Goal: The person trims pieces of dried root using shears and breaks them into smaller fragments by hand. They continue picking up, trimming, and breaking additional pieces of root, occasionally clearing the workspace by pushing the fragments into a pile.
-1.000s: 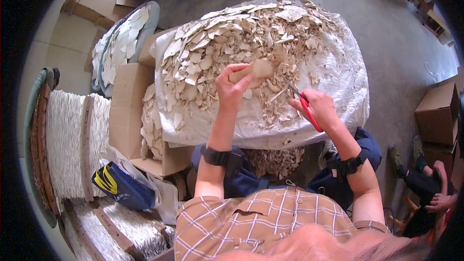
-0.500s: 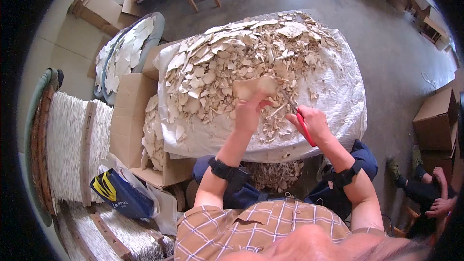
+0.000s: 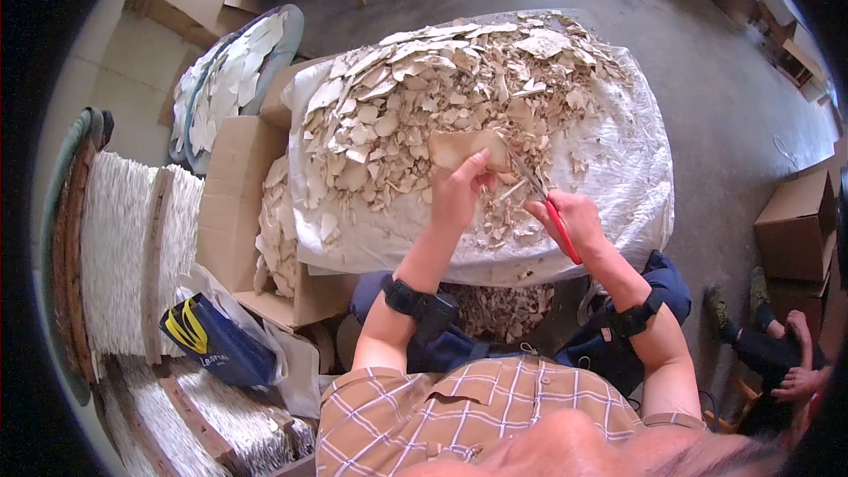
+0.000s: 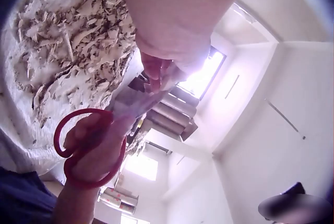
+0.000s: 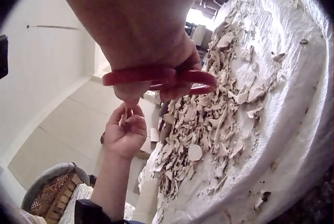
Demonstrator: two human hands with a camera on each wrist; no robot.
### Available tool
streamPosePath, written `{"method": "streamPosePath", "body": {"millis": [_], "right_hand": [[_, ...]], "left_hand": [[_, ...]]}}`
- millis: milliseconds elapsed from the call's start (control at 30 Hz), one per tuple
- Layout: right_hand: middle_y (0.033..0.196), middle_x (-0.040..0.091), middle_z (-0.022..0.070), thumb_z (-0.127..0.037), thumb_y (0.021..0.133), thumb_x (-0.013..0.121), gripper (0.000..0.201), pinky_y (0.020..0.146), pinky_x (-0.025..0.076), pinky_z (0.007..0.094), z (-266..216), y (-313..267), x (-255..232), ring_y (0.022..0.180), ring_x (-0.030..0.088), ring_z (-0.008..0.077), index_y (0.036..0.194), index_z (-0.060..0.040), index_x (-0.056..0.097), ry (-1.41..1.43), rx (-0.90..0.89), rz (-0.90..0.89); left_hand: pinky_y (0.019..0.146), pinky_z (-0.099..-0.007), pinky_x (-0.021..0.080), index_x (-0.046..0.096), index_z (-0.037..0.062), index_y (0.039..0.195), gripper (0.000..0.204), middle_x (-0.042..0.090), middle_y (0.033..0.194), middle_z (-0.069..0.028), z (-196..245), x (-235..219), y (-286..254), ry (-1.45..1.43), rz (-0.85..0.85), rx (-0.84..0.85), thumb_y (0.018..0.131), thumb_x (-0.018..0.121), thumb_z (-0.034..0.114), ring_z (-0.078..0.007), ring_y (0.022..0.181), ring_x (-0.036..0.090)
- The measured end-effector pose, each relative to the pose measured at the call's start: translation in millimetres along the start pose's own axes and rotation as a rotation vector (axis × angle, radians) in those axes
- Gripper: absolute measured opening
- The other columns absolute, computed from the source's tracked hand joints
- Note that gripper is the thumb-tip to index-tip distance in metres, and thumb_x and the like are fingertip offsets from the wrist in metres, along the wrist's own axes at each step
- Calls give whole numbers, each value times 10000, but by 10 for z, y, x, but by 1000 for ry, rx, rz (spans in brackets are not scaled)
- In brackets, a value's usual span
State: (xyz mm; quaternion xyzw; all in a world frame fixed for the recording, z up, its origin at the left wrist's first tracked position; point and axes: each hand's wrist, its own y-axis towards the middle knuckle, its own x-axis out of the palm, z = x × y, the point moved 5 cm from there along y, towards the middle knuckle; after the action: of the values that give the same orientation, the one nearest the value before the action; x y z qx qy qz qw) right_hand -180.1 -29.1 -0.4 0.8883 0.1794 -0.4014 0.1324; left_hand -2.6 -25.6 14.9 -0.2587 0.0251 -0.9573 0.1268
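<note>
A concrete floor (image 3: 707, 79) is seen around a counter (image 3: 636, 168) draped in white sheeting and heaped with pale flat chips (image 3: 415, 79). Since a second ago the left hand (image 3: 459, 190) has been moved right, toward the right hand (image 3: 574, 221), and the sheet (image 3: 466, 148) it holds has been brought against the blades of the scissors (image 3: 543, 199), where earlier they were apart. The sheet is pinched at its near edge by the curled fingers of the left grip and is held just above the heap. The red handles of the scissors are enclosed by the right grip, fingers through the loops, with the blades pointed at the sheet's right edge. On the blue bag (image 3: 216, 340) by the boxes, yellow lettering is seen but cannot be read surely.
</note>
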Motion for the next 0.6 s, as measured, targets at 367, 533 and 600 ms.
{"method": "streamPosePath", "body": {"millis": [367,533,600], "right_hand": [[629,580,171,-562,780,534,529,549,453,429,-16,18,-3,617,592,358,672,-44,549,-55,15,-37],[655,586,163,-551,781,541,504,557,453,424,-53,11,-56,635,593,357,700,-53,539,-68,-35,2],[675,595,156,-541,775,555,494,564,454,422,-59,18,-51,637,595,351,696,-54,542,-93,-63,4]], "left_hand": [[558,-274,507,580,39,944,193,617,813,-40,-59,-163,101,-54,41,-49,754,595,72,-143,673,607],[567,-281,503,532,20,1000,282,607,809,-54,15,-160,110,6,88,-61,728,580,77,-149,645,591],[553,-264,491,501,5,1026,322,603,812,-71,80,-85,110,228,-162,-23,718,561,77,-158,639,592]]}}
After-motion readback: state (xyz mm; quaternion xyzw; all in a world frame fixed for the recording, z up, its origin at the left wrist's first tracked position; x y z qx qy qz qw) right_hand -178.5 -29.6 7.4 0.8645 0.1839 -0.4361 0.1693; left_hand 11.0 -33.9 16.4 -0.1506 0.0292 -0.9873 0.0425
